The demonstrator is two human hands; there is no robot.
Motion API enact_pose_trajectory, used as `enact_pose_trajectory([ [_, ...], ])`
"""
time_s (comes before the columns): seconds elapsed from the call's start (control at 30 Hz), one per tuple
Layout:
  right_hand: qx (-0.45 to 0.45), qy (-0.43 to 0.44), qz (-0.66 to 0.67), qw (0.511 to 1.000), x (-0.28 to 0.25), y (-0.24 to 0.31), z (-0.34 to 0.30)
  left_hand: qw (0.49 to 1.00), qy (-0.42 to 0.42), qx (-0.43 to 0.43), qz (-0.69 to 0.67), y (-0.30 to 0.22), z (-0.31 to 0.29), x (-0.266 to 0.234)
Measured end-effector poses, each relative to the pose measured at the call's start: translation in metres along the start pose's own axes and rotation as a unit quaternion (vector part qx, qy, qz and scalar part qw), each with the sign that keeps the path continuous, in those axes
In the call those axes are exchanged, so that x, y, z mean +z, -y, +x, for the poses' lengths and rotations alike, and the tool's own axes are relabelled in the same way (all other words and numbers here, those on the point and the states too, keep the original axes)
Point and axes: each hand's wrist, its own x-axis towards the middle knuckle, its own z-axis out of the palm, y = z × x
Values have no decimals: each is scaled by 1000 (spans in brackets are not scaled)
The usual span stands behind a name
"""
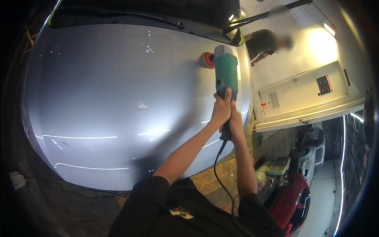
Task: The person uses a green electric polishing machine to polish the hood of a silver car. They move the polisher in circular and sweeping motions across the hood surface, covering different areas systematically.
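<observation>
Both my hands are closed on a green corded polisher [226, 71] with a grey head and black handle. My left hand [221, 110] wraps the grip just behind the green body, its thumb up along it. Against it, my right hand [236, 121] grips the handle from the right side. The polisher's round red-and-dark pad [207, 60] is at the far right part of a silver-grey car hood [106, 83]; whether it presses on the paint I cannot tell. Several whitish spots and smears mark the hood. A black cord [216, 168] hangs from the handle past my right arm.
Windshield wipers [142, 17] lie beyond the hood's far edge. A person in dark clothes [261, 41] is at the far right, near a pale wall and door [304, 91]. Yellow floor grating [215, 179] runs beside the car. A red car [290, 203] stands at the lower right.
</observation>
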Motion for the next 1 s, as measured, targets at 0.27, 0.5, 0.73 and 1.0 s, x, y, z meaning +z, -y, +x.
enact_pose_trajectory([
  [0.27,-9,28,-14,999,0,28,53,999,-26,18,-1,-24,55,1],
  [0.5,17,-18,-3,1000,-24,-21,-12,1000,-1,-4,-8,16,-20,22],
  [0.73,10,-50,4,999,-20,-81,-146,996,46,-61,-39,64,-169,1],
  [1.0,34,-4,5,999,5,-65,-123,998,-27,30,-53,51,-144,-27],
])
